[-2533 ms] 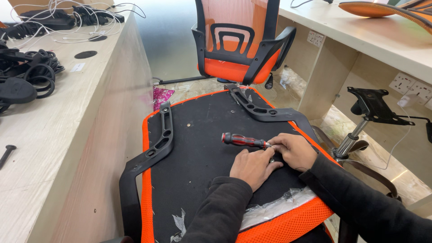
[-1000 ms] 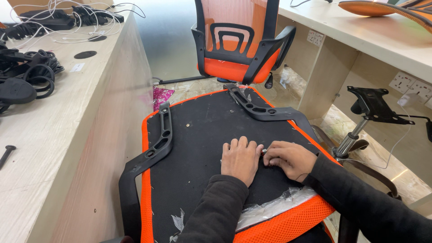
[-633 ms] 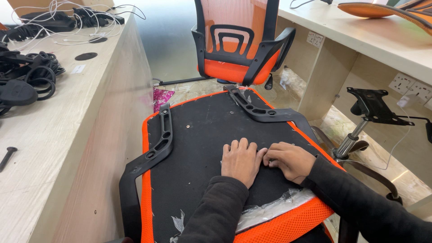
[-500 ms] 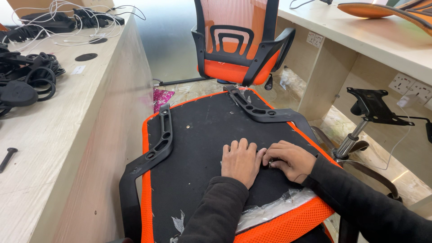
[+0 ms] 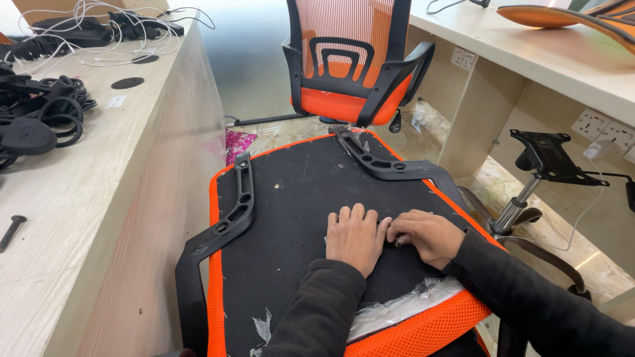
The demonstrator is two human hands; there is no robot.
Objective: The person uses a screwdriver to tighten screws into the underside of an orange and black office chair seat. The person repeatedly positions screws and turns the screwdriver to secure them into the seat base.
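An upturned chair seat (image 5: pixel 291 198), black underneath with an orange rim, lies in front of me. My left hand (image 5: pixel 356 238) rests flat, palm down, on the black fabric near the seat's front. Touching it on the right, my right hand (image 5: pixel 426 235) is curled with its fingertips pressed to the fabric by the left hand's little finger; whatever sits under those fingertips is hidden. Black armrest brackets run along the left side (image 5: pixel 228 218) and the far right side (image 5: pixel 383 162). Crumpled clear plastic (image 5: pixel 397 307) lies below my wrists.
A pale wooden desk (image 5: pixel 99 198) stands to the left with black cables (image 5: pixel 40 112) and a loose bolt (image 5: pixel 12 230). An assembled orange chair (image 5: pixel 350 66) stands behind the seat. A black chair mechanism on a gas lift (image 5: pixel 546 155) is at the right, under another desk.
The red-handled screwdriver seen on the seat 2.5 s ago is out of sight. My left hand slid up to lie flat beside the right. Both hands have barely moved in the last second.
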